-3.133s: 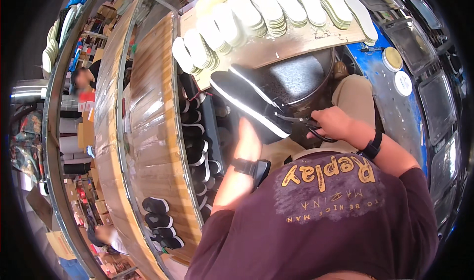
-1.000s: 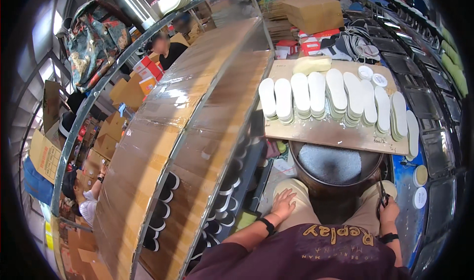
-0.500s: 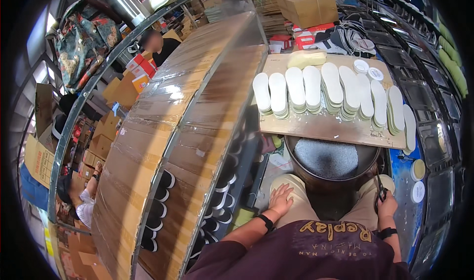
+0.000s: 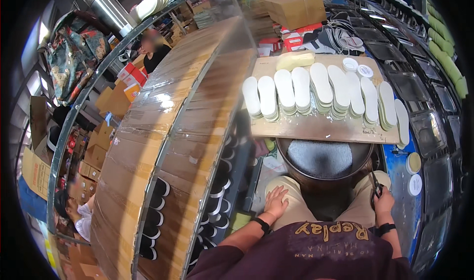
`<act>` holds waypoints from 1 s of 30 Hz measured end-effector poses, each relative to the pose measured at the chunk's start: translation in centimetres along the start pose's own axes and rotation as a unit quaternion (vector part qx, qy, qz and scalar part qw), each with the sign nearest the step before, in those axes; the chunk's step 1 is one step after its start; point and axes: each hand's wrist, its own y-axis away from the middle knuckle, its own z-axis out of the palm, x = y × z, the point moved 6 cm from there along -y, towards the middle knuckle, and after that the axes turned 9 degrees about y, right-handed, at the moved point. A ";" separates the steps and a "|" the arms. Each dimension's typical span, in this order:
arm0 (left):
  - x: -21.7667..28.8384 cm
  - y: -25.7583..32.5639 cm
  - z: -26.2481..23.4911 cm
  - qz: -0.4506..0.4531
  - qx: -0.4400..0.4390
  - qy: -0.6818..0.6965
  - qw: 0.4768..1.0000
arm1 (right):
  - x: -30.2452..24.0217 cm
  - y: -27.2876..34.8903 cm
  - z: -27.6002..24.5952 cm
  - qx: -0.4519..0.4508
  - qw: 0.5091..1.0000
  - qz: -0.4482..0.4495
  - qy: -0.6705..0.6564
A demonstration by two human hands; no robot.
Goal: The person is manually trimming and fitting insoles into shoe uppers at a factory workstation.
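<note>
My left hand (image 4: 276, 202) rests flat on my left thigh, fingers apart, holding nothing. In my right hand (image 4: 383, 201), beside my right thigh, is a pair of dark scissors (image 4: 376, 186), blades pointing away from me. A round, dark tub (image 4: 296, 169) stands between my knees, with a pale, speckled mass (image 4: 321, 157) inside. Over its far side lies a wooden board (image 4: 291, 128), bearing a row of white insole stacks (image 4: 321, 85). Behind the row are a pale yellowish bundle (image 4: 295, 60) and two small white round lids (image 4: 350, 64).
Left of me, a tall rack with cardboard shelves (image 4: 163, 102) holds dark shoes (image 4: 157, 215). Round containers (image 4: 413, 163) sit on a blue surface (image 4: 398, 173) at right. Beyond the board is a cardboard box (image 4: 291, 9). Two people (image 4: 157, 52) are visible past the rack.
The whole view has shifted slightly, with the board and tub appearing farther left. My left hand stays on my thigh. The scissors remain in my right hand, which has barely moved.
</note>
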 end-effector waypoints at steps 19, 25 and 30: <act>0.6 0.3 -0.3 -0.002 -0.008 0.002 1.000 | 0.5 0.2 0.4 0.012 1.000 -0.015 -0.007; 0.4 -0.6 0.7 0.008 -0.023 -0.011 1.000 | 0.7 0.4 -0.3 0.023 0.999 -0.008 -0.036; -0.3 -3.3 2.7 -0.030 -0.081 -0.052 0.995 | -0.6 -0.5 -0.7 0.032 0.998 -0.016 -0.046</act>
